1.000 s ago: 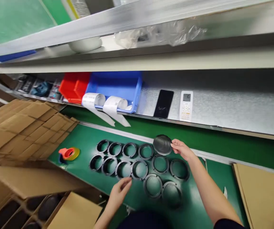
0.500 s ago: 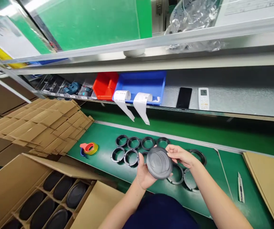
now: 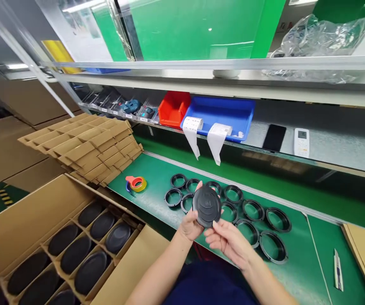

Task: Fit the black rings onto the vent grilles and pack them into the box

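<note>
My left hand grips a round dark grey cap by its lower left edge, holding it above the green belt. My right hand is just below the cap, fingers spread, its fingertips touching or nearly touching the cap's lower rim. Behind the cap, several black rings lie in two rows on the green belt.
An open cardboard box at lower left holds several black oval parts in divider cells. Flat cardboard dividers are stacked at left. An orange tape dispenser and a utility knife lie on the belt. Bins, a phone and a remote sit on the shelf.
The cap passed from my right hand to my left hand and was brought in front of me. My right hand dropped below it. The view swung left toward the box.
</note>
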A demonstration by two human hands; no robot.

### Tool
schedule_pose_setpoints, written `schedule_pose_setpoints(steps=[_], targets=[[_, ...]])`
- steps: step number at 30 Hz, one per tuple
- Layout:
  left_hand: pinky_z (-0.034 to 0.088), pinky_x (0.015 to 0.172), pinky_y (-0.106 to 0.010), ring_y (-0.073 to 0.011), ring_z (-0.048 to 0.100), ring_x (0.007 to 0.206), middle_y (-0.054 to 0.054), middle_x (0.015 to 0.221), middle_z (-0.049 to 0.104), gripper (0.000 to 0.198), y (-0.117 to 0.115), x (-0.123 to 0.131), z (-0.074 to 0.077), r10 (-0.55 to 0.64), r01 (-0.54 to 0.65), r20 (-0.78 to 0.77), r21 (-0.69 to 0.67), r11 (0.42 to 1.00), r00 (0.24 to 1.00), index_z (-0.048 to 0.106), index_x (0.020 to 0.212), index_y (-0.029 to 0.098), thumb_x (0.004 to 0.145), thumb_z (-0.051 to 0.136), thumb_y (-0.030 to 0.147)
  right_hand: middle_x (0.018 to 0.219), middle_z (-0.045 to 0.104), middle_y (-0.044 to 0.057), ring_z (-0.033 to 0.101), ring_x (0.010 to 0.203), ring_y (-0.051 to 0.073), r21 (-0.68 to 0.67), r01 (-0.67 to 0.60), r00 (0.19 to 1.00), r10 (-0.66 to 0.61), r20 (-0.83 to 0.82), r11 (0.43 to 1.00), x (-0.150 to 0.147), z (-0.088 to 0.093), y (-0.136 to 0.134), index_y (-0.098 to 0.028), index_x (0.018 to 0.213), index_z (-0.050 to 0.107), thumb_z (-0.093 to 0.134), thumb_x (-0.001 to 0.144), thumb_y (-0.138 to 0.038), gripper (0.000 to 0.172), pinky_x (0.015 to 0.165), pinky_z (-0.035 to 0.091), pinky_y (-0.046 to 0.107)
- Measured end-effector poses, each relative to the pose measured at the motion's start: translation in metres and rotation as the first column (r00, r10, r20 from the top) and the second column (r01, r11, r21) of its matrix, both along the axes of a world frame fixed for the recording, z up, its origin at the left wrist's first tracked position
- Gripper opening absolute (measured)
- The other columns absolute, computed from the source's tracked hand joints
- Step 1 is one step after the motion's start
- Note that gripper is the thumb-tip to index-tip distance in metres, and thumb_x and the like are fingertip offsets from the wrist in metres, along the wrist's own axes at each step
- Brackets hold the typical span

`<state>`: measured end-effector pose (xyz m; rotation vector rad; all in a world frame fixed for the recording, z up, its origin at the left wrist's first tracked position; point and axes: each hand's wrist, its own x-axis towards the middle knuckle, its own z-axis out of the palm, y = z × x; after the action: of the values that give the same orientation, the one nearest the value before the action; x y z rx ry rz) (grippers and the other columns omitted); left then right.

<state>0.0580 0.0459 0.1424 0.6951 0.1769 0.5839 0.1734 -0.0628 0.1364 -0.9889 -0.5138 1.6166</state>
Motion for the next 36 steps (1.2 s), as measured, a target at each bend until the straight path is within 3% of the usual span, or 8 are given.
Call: schedule_pose_setpoints(steps=[3, 6, 9, 17, 23, 26, 31, 36], targets=[[0.034, 0.108, -0.06, -0.038, 0.049, 0.129, -0.014, 0.141, 0.052, 0.088, -0.002, -0.005, 0.013, 0.038, -0.028, 0.073, -0.133, 0.991, 0.997, 0.031, 0.15, 0.025, 0.076, 0.058, 0.066, 0.074, 0.07, 0.011, 0.064, 0.054, 0.017, 0.0, -0.134, 0.95, 0.129, 0.285, 0.991, -0.011, 0.008, -0.016, -0.015, 0.08, 0.064, 0.055, 0.085, -0.071, 0.057, 0.047, 0.049, 0.027], [0.031, 0.109, -0.061, -0.037, 0.049, 0.13, -0.015, 0.141, 0.053, 0.088, -0.012, -0.007, 0.015, -0.006, 0.024, 0.089, -0.202, 0.979, 0.996, 0.023, 0.153, 0.028, 0.081, 0.051, 0.071, 0.073, 0.065, 0.008, 0.062, 0.063, 0.018, 0.226, 0.088, 0.659, -0.227, 0.717, 0.97, 0.01, 0.023, -0.025, -0.019, 0.08, 0.067, 0.054, 0.09, -0.063, 0.047, 0.057, 0.051, 0.031], [0.028, 0.109, -0.066, -0.0383, 0.046, 0.133, -0.014, 0.146, 0.049, 0.089, -0.027, -0.007, 0.009, -0.083, 0.102, 0.102, -0.205, 0.973, 0.991, 0.018, 0.154, 0.032, 0.082, 0.051, 0.072, 0.104, 0.06, 0.01, 0.058, 0.1, 0.025, 0.49, 0.132, 0.404, -0.498, 0.768, 0.862, 0.03, 0.033, -0.027, -0.026, 0.101, 0.073, 0.052, 0.095, -0.05, 0.032, 0.08, 0.054, 0.037], [0.021, 0.117, -0.056, -0.0335, 0.032, 0.143, -0.015, 0.15, 0.045, 0.1, -0.052, 0.008, 0.008, 0.009, 0.019, 0.138, -0.2, 0.98, 0.99, 0.02, 0.155, 0.032, 0.075, 0.058, 0.079, 0.119, 0.053, 0.009, 0.051, 0.118, 0.025, 0.55, 0.114, 0.402, -0.544, 0.736, 0.828, 0.035, 0.018, -0.034, -0.032, 0.115, 0.07, 0.05, 0.098, -0.04, 0.027, 0.103, 0.045, 0.048], [0.022, 0.116, -0.057, -0.0336, 0.03, 0.145, -0.014, 0.15, 0.045, 0.096, -0.064, 0.016, 0.009, 0.045, -0.017, 0.146, -0.19, 0.982, 0.988, 0.023, 0.154, 0.033, 0.077, 0.055, 0.079, 0.121, 0.053, 0.01, 0.055, 0.11, 0.023, 0.514, 0.099, 0.513, -0.486, 0.707, 0.852, 0.045, 0.019, -0.045, -0.03, 0.118, 0.068, 0.046, 0.1, -0.042, 0.032, 0.077, 0.056, 0.035], [0.021, 0.118, -0.054, -0.0322, 0.03, 0.145, -0.013, 0.149, 0.047, 0.094, -0.071, 0.021, 0.008, 0.065, -0.041, 0.119, -0.192, 0.981, 0.991, 0.025, 0.154, 0.033, 0.077, 0.057, 0.077, 0.124, 0.052, 0.009, 0.051, 0.118, 0.025, 0.561, 0.059, 0.372, -0.539, 0.756, 0.826, 0.047, 0.015, -0.048, -0.032, 0.122, 0.067, 0.046, 0.1, -0.039, 0.032, 0.099, 0.048, 0.046], [0.02, 0.12, -0.047, -0.0276, 0.024, 0.148, -0.004, 0.15, 0.047, 0.082, -0.081, 0.026, 0.002, 0.129, -0.114, 0.047, -0.242, 0.964, 0.991, 0.033, 0.15, 0.037, 0.08, 0.057, 0.073, 0.135, 0.045, 0.009, 0.039, 0.126, 0.028, 0.56, -0.062, 0.116, -0.552, 0.826, 0.826, 0.052, 0.01, -0.044, -0.033, 0.13, 0.062, 0.043, 0.1, -0.037, 0.035, 0.105, 0.043, 0.053], [0.021, 0.12, -0.047, -0.0266, 0.027, 0.146, -0.001, 0.147, 0.05, 0.075, -0.088, 0.03, -0.003, 0.141, -0.137, -0.003, -0.265, 0.954, 0.99, 0.036, 0.148, 0.039, 0.084, 0.054, 0.071, 0.133, 0.046, 0.01, 0.034, 0.129, 0.03, 0.529, -0.157, 0.116, -0.516, 0.849, 0.834, 0.06, 0.011, -0.039, -0.027, 0.118, 0.068, 0.038, 0.101, -0.04, 0.036, 0.108, 0.039, 0.054]])
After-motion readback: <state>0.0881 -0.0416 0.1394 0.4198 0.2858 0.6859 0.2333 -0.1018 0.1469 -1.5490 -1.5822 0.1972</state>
